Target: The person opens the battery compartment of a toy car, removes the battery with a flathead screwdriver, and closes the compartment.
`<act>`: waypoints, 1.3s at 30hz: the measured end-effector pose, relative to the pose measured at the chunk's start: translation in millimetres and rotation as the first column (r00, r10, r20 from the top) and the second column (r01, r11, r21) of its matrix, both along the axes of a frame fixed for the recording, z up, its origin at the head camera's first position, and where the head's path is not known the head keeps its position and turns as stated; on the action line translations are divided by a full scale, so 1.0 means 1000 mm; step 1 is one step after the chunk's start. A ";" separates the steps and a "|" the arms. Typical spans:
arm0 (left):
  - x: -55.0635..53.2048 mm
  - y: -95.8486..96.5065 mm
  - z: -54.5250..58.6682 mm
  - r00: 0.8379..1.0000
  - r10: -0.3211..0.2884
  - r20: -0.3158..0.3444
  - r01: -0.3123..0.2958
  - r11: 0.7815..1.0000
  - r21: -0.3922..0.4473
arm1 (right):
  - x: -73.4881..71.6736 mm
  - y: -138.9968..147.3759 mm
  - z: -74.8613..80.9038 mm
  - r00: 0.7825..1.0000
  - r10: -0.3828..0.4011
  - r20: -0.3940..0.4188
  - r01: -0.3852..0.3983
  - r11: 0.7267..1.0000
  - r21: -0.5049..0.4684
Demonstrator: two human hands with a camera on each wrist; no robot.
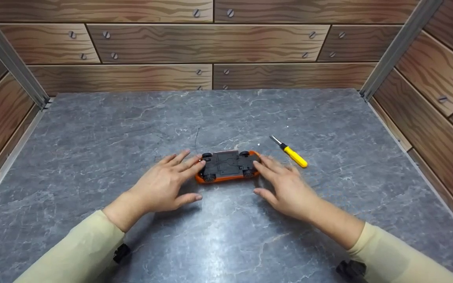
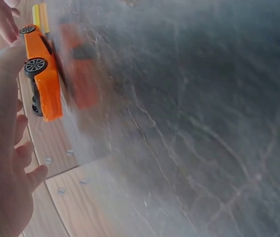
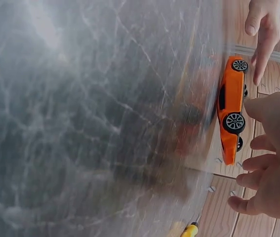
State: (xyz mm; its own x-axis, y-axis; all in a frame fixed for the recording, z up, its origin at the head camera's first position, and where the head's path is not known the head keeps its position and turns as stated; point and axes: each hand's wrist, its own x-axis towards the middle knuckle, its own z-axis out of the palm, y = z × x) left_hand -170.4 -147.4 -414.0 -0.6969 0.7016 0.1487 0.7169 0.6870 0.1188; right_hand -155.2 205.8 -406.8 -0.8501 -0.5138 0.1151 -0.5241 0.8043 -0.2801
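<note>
An orange toy car (image 1: 228, 164) lies upside down on the grey marbled table, its black underside and wheels facing up. My left hand (image 1: 167, 179) is at the car's left end, fingers spread and fairly straight, with fingertips right at its edge. At the other end, my right hand (image 1: 287, 184) has its fingertips overlapping the car's edge, fingers extended. Both thumbs stand apart from the car. The right wrist view shows the car (image 3: 233, 108) side-on beside the right hand (image 3: 273, 158); in the left wrist view the left hand (image 2: 6, 148) is near the car (image 2: 43, 74).
A screwdriver (image 1: 295, 156) with a yellow handle lies right of the car, just beyond the right hand, its tip pointing back left. Tiny white specks (image 1: 258, 144) lie behind the car. Wood-patterned walls (image 1: 207, 43) enclose the table (image 1: 132, 114) at back and sides.
</note>
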 end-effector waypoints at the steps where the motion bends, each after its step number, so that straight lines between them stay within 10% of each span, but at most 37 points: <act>1: 0.000 0.000 -0.001 1.000 -0.004 0.007 0.004 1.000 -0.010 | 0.000 0.000 -0.001 1.000 0.003 0.010 -0.003 1.000 0.016; 39: 0.026 0.017 -0.003 0.992 -0.112 0.060 0.114 0.993 -0.020 | -0.057 -0.015 -0.001 0.988 0.033 0.152 -0.037 0.999 0.026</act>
